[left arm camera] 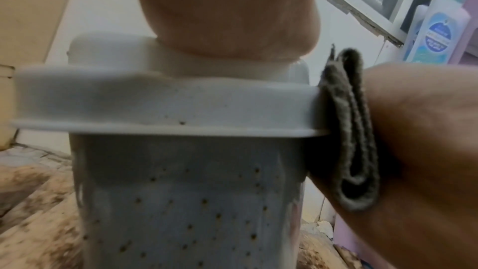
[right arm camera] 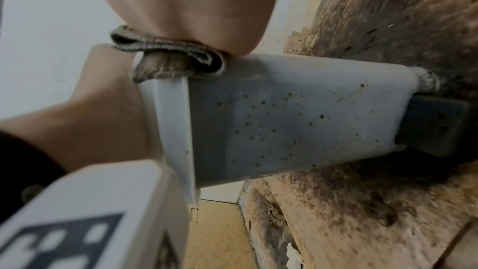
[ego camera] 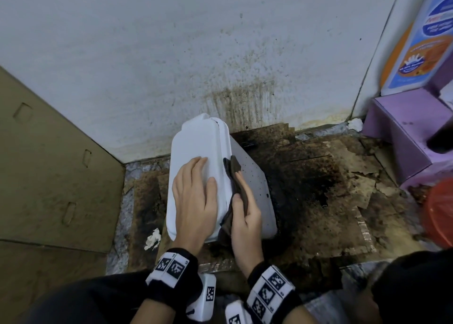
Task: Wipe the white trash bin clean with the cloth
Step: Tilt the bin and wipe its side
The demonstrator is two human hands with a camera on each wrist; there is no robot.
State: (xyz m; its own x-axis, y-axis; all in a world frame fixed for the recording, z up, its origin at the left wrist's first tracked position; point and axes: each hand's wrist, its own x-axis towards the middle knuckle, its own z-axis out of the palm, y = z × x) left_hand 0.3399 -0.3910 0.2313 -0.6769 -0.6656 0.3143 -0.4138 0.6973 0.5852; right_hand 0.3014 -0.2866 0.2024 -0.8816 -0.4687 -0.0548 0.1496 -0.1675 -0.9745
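From the head view, the white trash bin stands on stained, blackened cardboard close to a spattered wall. The left hand lies flat on the lid, fingers straight and holding nothing. The right hand presses a dark brown cloth against the bin's right side just under the lid's rim, fingers extended along the cloth. A tan cardboard panel leans at the left, a crumpled white scrap lies beside the bin's base, and a purple stool carrying a blue-labelled bottle stands at the right — with a red object nearer the edge.

From the left wrist, the bin's speckled wall fills the picture; the palm sits on the lid, and the folded cloth is squeezed between the lid's rim and the right hand.

From the right wrist — tilted sideways — the cloth is bunched under the hand at the lid's edge. The bin's side is dotted with dark specks, and a dark pedal juts from its base onto the dirty cardboard.
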